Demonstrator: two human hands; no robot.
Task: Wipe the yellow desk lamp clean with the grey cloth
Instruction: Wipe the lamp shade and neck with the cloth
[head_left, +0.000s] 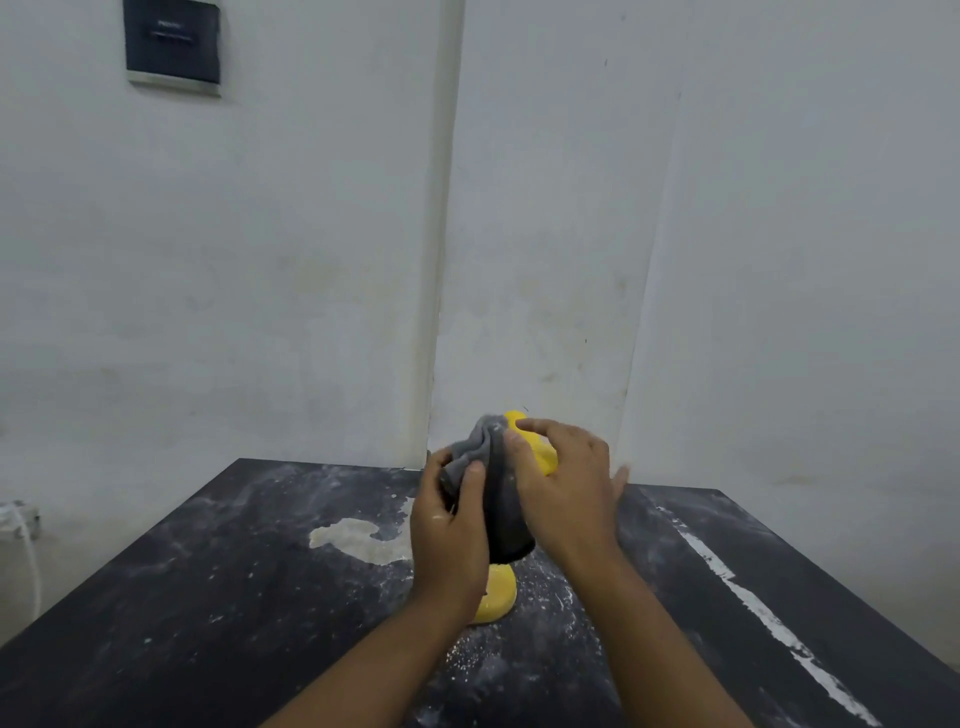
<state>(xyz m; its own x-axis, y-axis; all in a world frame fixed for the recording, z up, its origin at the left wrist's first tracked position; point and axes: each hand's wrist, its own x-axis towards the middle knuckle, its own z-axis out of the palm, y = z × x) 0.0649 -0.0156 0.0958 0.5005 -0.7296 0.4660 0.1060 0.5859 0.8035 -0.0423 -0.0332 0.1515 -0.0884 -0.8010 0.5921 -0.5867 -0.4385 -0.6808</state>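
Here, left hand (449, 540) gripping grey cloth (506, 514) — right hand (566, 488) on yellow lamp (543, 457)

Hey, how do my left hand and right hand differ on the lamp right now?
The left hand grips the bunched grey cloth, thumb over it; the right hand lies on the yellow desk lamp with fingers spread. The left hand is lower in view; the right hand is higher, at the lamp's head. Both are bare and over the dusty black table.
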